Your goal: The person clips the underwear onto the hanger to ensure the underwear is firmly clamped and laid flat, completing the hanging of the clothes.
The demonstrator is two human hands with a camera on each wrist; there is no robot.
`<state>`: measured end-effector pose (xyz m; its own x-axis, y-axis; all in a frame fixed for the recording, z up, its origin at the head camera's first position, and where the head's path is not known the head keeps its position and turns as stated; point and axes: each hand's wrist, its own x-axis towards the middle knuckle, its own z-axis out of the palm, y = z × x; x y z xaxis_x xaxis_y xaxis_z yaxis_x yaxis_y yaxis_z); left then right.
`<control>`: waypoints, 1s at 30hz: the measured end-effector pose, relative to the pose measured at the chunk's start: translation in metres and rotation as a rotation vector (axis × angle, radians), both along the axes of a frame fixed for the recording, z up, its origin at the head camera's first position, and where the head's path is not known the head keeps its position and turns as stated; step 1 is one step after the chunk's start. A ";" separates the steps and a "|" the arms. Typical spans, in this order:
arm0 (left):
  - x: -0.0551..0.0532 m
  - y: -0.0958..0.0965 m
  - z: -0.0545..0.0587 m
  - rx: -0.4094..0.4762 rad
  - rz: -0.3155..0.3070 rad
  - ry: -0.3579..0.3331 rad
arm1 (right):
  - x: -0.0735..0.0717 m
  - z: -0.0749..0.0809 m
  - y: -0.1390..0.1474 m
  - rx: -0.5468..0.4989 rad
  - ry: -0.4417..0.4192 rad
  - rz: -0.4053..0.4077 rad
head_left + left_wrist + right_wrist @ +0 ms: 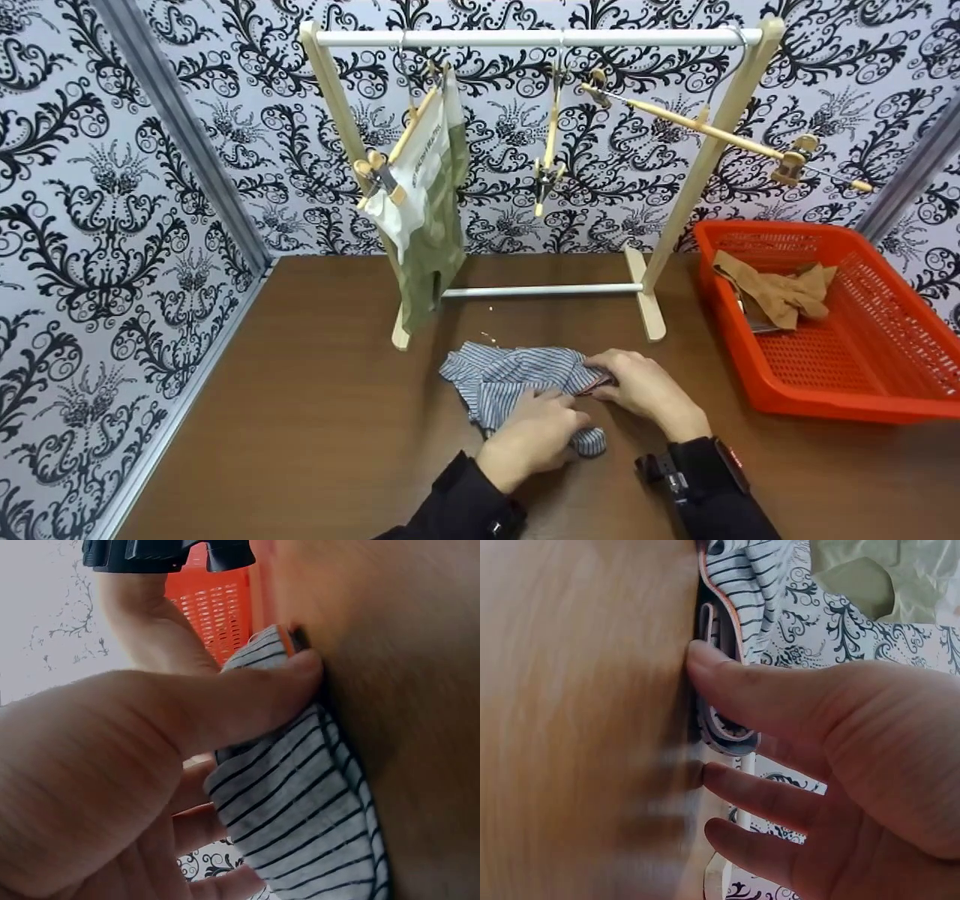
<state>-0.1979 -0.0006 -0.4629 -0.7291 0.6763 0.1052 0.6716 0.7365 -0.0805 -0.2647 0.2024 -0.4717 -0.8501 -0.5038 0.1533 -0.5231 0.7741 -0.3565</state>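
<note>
Head: striped cloth (pixel 517 373) bunched mid-bench (pixel 322 405), in front of the rack (pixel 480 37) near the back edge. White-green garment (pixel 439 232) clipped on left hanger (pixel 409 137): one looks done. Middle hanger (pixel 551 139) and right hanger (pixel 675 120) bare; striped cloth not hung, brown cloth (pixel 780 292) in red basket (pixel 847 403) toward back-right corner.
Left wrist: left hand (pixel 112 772) pinches cloth, thumb over it.
Right wrist: right hand (pixel 855 742) pinches folded hem, two fingers free.

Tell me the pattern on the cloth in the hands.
The cloth has narrow dark stripes on pale grey, clearest in the left wrist view.
</note>
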 end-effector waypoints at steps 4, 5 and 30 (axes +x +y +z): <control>-0.002 0.000 0.000 0.048 -0.007 -0.022 | -0.001 0.000 -0.003 -0.003 0.012 -0.018; -0.003 -0.001 0.001 0.071 -0.024 -0.021 | -0.002 -0.001 -0.003 -0.006 0.017 -0.017; -0.028 -0.077 0.067 1.675 -0.179 -0.195 | 0.008 0.052 0.020 -0.280 0.029 0.050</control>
